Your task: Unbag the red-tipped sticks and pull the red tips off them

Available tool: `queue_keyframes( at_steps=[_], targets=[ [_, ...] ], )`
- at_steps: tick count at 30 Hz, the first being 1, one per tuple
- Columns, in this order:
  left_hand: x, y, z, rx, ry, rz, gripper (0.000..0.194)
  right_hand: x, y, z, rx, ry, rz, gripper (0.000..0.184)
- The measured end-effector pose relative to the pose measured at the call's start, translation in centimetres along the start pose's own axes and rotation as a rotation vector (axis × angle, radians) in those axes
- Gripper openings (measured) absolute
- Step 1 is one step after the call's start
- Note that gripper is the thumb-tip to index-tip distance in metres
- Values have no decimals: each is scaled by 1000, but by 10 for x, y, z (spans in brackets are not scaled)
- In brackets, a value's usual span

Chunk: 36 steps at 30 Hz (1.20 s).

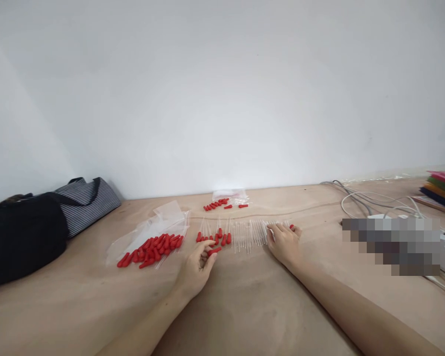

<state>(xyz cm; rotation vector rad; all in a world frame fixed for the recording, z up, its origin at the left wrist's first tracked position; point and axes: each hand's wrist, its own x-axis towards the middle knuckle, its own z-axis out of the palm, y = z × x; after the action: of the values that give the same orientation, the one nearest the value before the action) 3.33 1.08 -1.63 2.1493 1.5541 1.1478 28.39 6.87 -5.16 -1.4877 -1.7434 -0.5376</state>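
My left hand (198, 262) pinches a red rubber dropper bulb (214, 251) between thumb and fingers, just above the table. Right in front of it lie several glass droppers with red bulbs (226, 239), their clear tubes pointing away from me. My right hand (285, 243) rests palm down at the right end of a row of bare glass dropper tubes (244, 237). Its fingertips touch the tubes, and a red bulb (292, 227) shows between its outer fingers. Whether those fingertips also grip a tube is hidden.
Loose red bulbs (154, 251) are heaped on clear plastic bags (133, 237) at left. More red bulbs (215, 203) and a small bag (230, 194) lie near the wall. A black and striped bag (25, 237) stands far left; cables (359, 195) and colourful stacked sheets (443, 190) are right.
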Motion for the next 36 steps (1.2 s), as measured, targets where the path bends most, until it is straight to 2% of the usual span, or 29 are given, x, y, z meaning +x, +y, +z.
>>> queue_keyframes(
  at_steps=[2, 5, 9, 12, 18, 23, 26, 28, 31, 33, 36],
  targets=[
    [4, -3, -10, 118, 116, 27, 22, 0, -2, -1, -26, -30, 10, 20],
    [11, -17, -35, 347, 270, 45, 18, 1, -3, -2, -48, -87, 8, 20],
    [17, -43, -67, 578, 339, -41, 17, 3, -4, -5, -77, -162, 2, 21],
    [20, -57, -75, 688, 349, -97, 17, 4, -5, -7, -94, -204, -8, 22],
    [29, -59, -63, 873, 316, -118, 21, 4, -5, -9, -102, -247, -23, 25],
    [28, -59, -64, 908, 441, -115, 25, 4, -4, -10, -63, -190, -41, 28],
    [23, -52, -60, 903, 495, -18, 24, 3, -4, -10, -28, -136, -50, 29],
    [20, -43, -51, 865, 422, 123, 22, 3, -3, -10, -5, -110, -63, 29],
    [18, -27, -32, 795, 215, 308, 19, 3, -3, -10, 23, -82, -73, 29],
    [19, -20, -22, 793, 134, 321, 18, 3, -3, -11, 37, -67, -76, 29],
    [22, -17, -14, 812, 90, 251, 19, 3, -4, -13, 46, -65, -83, 27]
  ],
)
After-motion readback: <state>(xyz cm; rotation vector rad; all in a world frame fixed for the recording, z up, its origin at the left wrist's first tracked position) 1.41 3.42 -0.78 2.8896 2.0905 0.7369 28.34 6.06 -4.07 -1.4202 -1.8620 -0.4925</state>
